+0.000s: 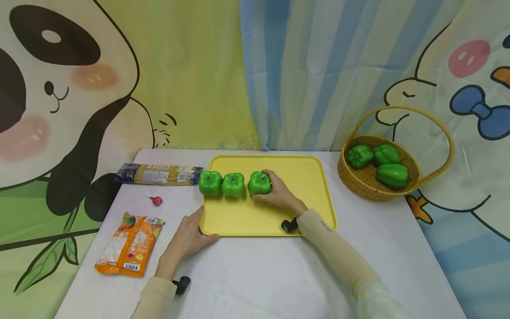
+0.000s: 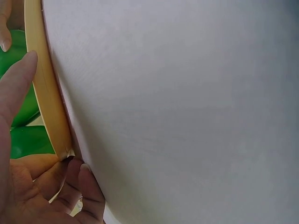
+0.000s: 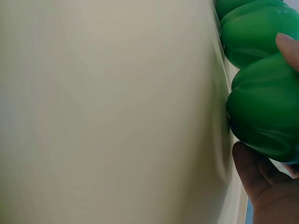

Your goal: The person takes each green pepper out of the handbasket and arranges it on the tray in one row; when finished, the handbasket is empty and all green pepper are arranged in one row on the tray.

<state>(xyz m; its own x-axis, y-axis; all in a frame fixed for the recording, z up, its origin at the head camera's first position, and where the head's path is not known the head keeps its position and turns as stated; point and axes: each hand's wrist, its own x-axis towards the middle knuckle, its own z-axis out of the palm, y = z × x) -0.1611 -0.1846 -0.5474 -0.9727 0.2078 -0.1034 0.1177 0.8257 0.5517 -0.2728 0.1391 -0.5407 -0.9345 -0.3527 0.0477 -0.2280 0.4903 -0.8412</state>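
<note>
In the head view my right hand (image 1: 282,193) grips a green bell pepper (image 1: 259,183) over the tray, thumb on its near side and fingers at its far right. The right wrist view shows that pepper (image 3: 268,107) close to the tray surface; whether it touches is hard to tell. Two more green bell peppers (image 1: 233,185) stand side by side at the tray's left. My left hand (image 1: 189,235) holds the front left corner of the yellow tray (image 1: 239,223), thumb along the front edge. In the left wrist view its fingers bend in at the rim (image 2: 45,88).
A wicker basket (image 1: 360,185) with three green bell peppers (image 1: 392,175) stands at the right. Along the left lie a long pasta packet (image 1: 159,174), a red lollipop (image 1: 156,201) and an orange snack bag (image 1: 131,246). A printed curtain (image 1: 191,88) hangs behind the white table (image 1: 255,274).
</note>
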